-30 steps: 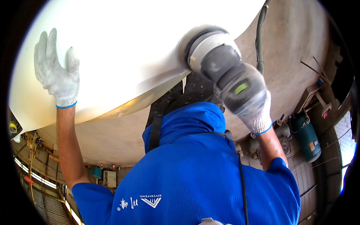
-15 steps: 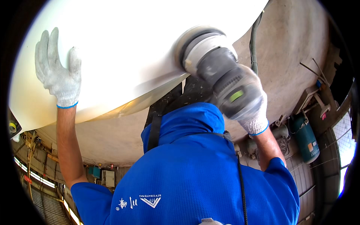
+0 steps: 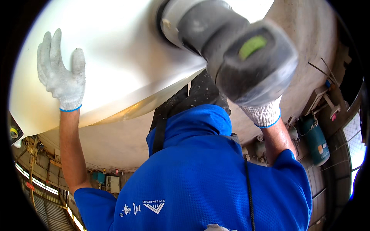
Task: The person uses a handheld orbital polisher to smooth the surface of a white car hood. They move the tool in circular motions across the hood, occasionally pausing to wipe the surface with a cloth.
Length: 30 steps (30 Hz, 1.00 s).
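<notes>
A large white curved panel (image 3: 111,65) fills the upper left. Flat against it lies my left hand (image 3: 64,79) in a pale knit glove, fingers and thumb stretched out. My right hand (image 3: 263,113), gloved the same way, is on a grey and black orbital sander (image 3: 235,48) with a green patch on its body. That tool hides the fingers; only the glove's back edge and cuff show below it. The sander's round pad is against the panel near the top middle.
Below the panel's lower edge is a black apron (image 3: 198,90) over my blue shirt (image 3: 200,177). At the right stands a teal gas tank (image 3: 315,140) beside other equipment on the concrete floor (image 3: 115,150). A small teal box (image 3: 98,177) and a pale cabinet (image 3: 113,184) sit lower left.
The sander has moved up and left across the panel and looks larger and closer, hiding more of my right hand. My left hand has barely moved.
</notes>
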Motion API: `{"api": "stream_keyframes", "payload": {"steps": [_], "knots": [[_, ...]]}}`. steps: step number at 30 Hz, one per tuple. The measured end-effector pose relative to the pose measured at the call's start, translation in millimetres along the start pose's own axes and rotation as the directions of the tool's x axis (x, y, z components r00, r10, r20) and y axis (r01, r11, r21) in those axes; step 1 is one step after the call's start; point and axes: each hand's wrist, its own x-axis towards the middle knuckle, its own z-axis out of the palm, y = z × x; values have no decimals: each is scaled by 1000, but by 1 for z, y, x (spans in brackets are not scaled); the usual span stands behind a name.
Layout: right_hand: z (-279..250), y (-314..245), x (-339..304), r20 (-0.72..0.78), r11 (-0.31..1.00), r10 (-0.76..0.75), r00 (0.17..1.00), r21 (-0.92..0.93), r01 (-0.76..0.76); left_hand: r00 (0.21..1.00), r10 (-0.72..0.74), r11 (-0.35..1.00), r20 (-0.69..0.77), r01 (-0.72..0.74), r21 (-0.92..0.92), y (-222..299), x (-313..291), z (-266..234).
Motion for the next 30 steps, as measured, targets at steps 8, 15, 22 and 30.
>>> {"api": "stream_keyframes", "payload": {"steps": [8, 15, 22, 30], "knots": [[-15, 32, -25, 29, 941, 180, 983, -295, -164, 1000, -3, 999, 29, 1, 51, -4, -3, 3], [-1, -17, 9, -81, 992, -68, 994, -109, 59, 1000, -10, 1000, 8, 10, -28, -2, 0, 5], [-14, 27, -18, -82, 951, 96, 992, -288, -116, 1000, 11, 1000, 10, -11, -27, 3, 1, 4], [-9, 4, 2, -65, 987, -64, 996, -151, 54, 1000, 3, 1000, 26, -3, -1, 4, 5, 3]]}}
